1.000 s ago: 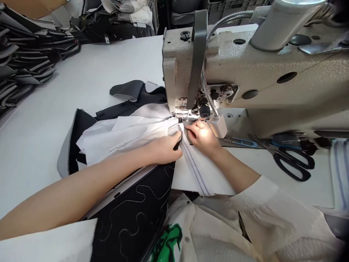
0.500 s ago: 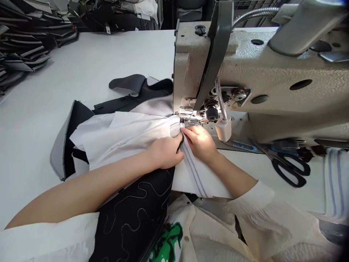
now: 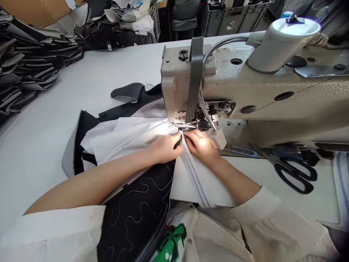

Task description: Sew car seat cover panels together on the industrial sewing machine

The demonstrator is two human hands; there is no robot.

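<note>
While the left hand grips it, black fabric shows wavy stitching.

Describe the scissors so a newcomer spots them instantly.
Find the big beige sewing machine. On the white table below its arm, right of the right hand, lie the scissors. Large black looped handles set them apart from the smaller blue tool by their tips.
</note>
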